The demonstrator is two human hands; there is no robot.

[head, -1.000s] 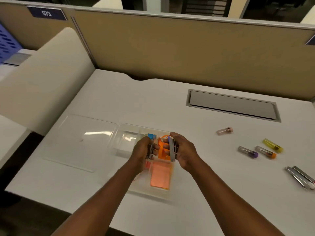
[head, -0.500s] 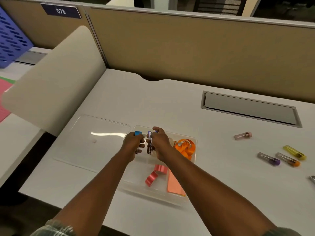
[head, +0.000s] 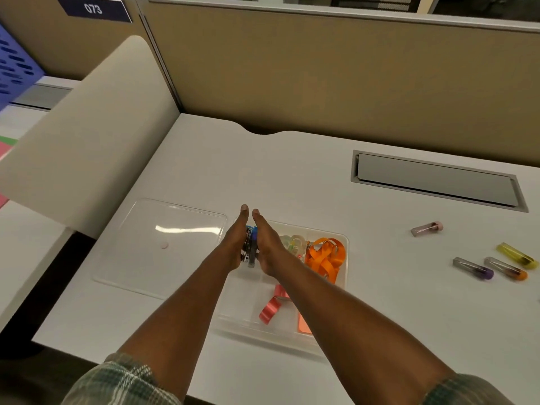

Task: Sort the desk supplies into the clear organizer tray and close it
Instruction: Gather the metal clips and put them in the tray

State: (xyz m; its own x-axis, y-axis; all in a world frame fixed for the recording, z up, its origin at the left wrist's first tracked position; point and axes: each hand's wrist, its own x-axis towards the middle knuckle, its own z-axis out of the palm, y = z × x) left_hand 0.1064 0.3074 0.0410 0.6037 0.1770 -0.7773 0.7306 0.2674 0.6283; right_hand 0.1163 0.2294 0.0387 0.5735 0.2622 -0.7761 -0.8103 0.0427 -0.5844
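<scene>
The clear organizer tray (head: 346, 260) lies near the desk's front edge, its flat clear lid (head: 163, 244) resting open beside it on the left. My left hand (head: 235, 238) and my right hand (head: 267, 242) are pressed flat together, fingers straight, over the tray's back left compartment. Between the palms sits a bundle of metal clips with blue and purple ends (head: 250, 247). An orange ribbon (head: 324, 257) fills the back right compartment. Pale clips (head: 293, 242) lie in the back middle one. A red ribbon (head: 270, 306) and an orange pad (head: 304, 325) lie at the front.
Loose clips lie on the desk to the right: a pink one (head: 427, 228), a purple one (head: 473, 268), an orange one (head: 507, 268) and a yellow one (head: 517, 255). A grey cable hatch (head: 435, 179) sits behind them. Tan partition walls close the back and left.
My hands moved from pinching the clips with curled fingers to flat palms pressed together around the bundle. The camera has come closer and tilted down.
</scene>
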